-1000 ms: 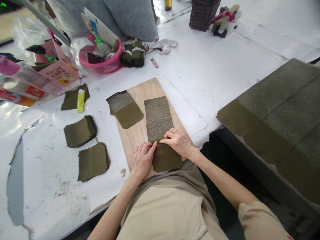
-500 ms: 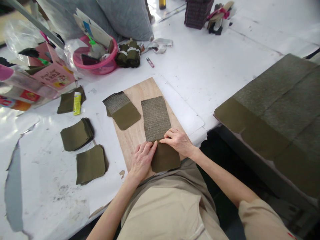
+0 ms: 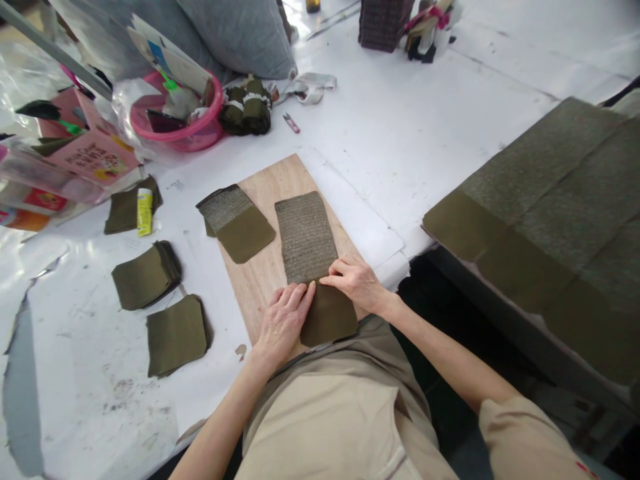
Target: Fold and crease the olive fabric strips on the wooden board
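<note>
In front of me lies an olive fabric piece [image 3: 329,312], smooth on its near part, with a grey-speckled, ribbed far part [image 3: 306,233]. My left hand [image 3: 284,319] rests flat on its left side, fingers stretched out and fingertips at the line where the two parts meet. Along that same line, my right hand [image 3: 354,283] is closed, thumb and fingertips pinching at the fabric. Under the piece is a plywood board [image 3: 240,283]. A second two-part fabric piece [image 3: 245,230] lies at the board's upper left, apart from my hands.
Left of the board are olive fabric stacks [image 3: 176,337], [image 3: 145,277] and a yellow tube [image 3: 145,212] on more fabric. Farther back stand a pink basket [image 3: 219,110], a pink box [image 3: 100,157] and small thread snips [image 3: 291,123]. Large olive sheets [image 3: 540,220] lie at right.
The camera view has shifted slightly, so the table items appear a little farther left. Both hands keep nearly the same place on the fabric piece.
</note>
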`<state>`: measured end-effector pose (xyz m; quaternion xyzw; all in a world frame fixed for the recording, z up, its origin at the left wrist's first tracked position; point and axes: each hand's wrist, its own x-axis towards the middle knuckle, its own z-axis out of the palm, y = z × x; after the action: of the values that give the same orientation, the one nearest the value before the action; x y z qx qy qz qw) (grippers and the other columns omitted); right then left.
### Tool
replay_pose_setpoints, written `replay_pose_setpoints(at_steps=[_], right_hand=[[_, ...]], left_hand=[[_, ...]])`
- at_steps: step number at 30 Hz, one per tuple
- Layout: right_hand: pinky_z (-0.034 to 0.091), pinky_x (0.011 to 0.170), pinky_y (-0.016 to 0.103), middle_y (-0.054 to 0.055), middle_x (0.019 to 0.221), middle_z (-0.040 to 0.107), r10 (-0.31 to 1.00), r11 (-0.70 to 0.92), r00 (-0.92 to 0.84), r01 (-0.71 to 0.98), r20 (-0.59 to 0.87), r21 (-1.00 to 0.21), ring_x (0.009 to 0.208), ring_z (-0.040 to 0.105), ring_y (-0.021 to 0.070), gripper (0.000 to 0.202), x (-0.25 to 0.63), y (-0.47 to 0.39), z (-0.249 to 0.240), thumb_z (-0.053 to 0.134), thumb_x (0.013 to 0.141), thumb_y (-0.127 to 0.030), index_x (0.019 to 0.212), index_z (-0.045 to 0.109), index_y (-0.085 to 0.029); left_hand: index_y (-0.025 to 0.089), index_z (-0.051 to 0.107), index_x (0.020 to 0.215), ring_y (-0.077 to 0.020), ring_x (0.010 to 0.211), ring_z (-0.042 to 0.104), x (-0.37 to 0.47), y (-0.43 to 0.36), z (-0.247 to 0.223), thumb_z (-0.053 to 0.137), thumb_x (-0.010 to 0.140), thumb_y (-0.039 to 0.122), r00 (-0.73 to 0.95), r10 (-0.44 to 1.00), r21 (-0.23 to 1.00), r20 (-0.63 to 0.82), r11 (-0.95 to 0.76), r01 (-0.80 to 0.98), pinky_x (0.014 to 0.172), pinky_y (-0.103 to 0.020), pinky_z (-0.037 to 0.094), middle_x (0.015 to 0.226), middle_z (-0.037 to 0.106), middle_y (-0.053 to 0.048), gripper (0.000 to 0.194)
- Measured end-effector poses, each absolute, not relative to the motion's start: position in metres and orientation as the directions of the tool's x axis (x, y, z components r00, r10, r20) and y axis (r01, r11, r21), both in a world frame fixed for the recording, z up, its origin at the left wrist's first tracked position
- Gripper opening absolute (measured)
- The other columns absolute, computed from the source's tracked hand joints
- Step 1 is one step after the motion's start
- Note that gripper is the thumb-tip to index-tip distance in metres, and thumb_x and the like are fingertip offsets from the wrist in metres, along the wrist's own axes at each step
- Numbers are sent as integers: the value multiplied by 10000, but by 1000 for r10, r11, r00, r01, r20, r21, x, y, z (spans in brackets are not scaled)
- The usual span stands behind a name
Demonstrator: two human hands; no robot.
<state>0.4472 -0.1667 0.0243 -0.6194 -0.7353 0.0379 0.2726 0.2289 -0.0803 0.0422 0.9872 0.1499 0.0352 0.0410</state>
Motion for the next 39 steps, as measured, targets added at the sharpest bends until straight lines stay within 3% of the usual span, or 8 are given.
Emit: replay_pose_setpoints(at_steps=[7,18,39], right_hand=[[436,799,261,26,857,608,932,196,-33,884,361,-425,901,499,156,161,451,-171,23,592,921,-216,986,734,-255],[456,805,260,29,862,621,924,220,-51,883,380,-415,914,517,155,166,459,-174,23,579,923,-187,971,730,-240],[449,771,254,28,862,636,936,179,-28,896,351,-407,887,523,154,159,467,-183,25,568,929,-181,969,719,-213]], left_hand=[[160,325,1474,-263,1126,510,234,-79,49,417,917,115,952,302,81,-46,-949,305,953,-417,420,1193,567,-134,567],[166,372,1444,-245,1163,488,240,-75,44,425,920,102,962,271,120,-6,-955,270,986,-395,405,1220,563,-124,530],[169,353,1447,-229,999,500,258,-75,58,407,926,97,967,219,-2,-130,-975,220,869,-371,430,1120,556,-103,529]])
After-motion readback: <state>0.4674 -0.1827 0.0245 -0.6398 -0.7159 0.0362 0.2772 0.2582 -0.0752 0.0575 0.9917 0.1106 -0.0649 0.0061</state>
